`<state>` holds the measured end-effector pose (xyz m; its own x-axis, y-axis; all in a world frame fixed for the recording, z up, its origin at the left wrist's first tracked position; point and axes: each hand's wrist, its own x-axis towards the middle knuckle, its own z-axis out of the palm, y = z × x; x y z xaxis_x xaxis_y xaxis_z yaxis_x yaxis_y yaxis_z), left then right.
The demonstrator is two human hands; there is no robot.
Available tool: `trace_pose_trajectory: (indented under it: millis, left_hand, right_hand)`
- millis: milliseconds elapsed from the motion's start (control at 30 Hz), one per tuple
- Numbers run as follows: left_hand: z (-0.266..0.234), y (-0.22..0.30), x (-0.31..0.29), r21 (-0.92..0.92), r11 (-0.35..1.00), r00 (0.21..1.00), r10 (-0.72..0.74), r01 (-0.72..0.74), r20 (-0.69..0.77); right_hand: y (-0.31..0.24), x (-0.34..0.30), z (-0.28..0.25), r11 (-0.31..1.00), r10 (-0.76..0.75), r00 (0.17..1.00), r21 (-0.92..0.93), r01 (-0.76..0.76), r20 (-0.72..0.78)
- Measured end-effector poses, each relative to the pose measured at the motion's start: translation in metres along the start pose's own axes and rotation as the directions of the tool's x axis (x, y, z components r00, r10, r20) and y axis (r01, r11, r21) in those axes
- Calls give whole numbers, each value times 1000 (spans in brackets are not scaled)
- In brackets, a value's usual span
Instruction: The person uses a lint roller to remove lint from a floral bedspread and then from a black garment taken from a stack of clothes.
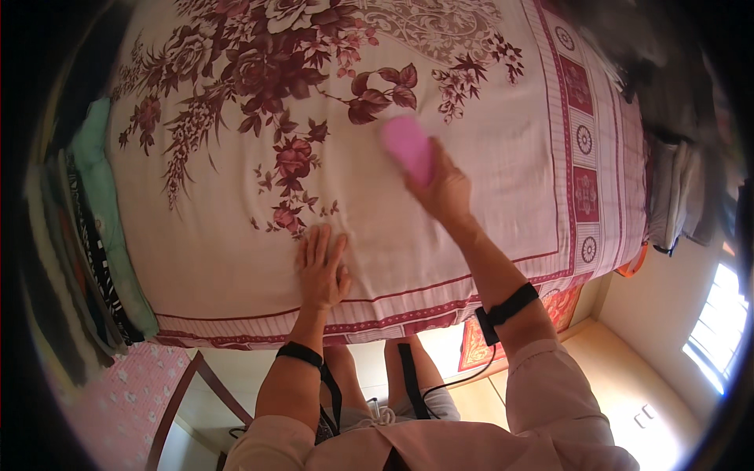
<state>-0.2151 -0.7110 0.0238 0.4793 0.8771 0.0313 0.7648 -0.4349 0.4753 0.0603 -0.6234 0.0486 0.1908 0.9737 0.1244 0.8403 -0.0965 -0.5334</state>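
Observation:
A bedspread (pixel 377 251), cream with dark red flowers and a patterned red border, covers the bed in front of me. My right hand (pixel 444 184) is closed round the near end of a pink oblong object (pixel 408 145) with rounded ends. It is over the cloth, just below a dark red leaf sprig. The object is smeared by motion and its underside is hidden, so its kind does not show. Flat on the bedspread near the front border lies my left hand (pixel 322 271), fingers spread, holding nothing. A few soft creases run through the cloth beside it.
Folded clothes, one mint green (pixel 98 180), line the bed's left side. More folded clothes (pixel 671 188) are stacked at the right. A wooden chair (pixel 177 400) stands lower left, a red patterned mat (pixel 475 345) lies below the bed edge, and a bright window (pixel 719 326) is far right.

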Motion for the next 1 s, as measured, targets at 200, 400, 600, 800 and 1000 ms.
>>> trace_pose_trajectory:
  millis: [200, 400, 600, 800, 1000]
  left_hand:
    - [-2, 0, -2, -31, 999, 999, -40, 41, 34]
    - [-2, -1, -2, -88, 995, 999, -39, 39, 1]
    - [-1, -1, -3, -92, 994, 998, -58, 59, 12]
    - [-5, 0, -4, -107, 992, 997, -71, 72, 12]
    - [-8, -1, -5, -113, 989, 996, -88, 91, 29]
  right_hand:
    - [20, 6, -23, 1000, 0, 997, -15, -1, -74]
    - [31, 37, -29, 873, 433, 870, -133, -470, -234]
    - [-58, -18, 25, 988, -121, 986, 106, 109, 112]
    - [-61, 27, 42, 985, -163, 981, 72, 157, 100]
    - [-66, 96, 61, 988, -152, 985, 19, 154, -83]
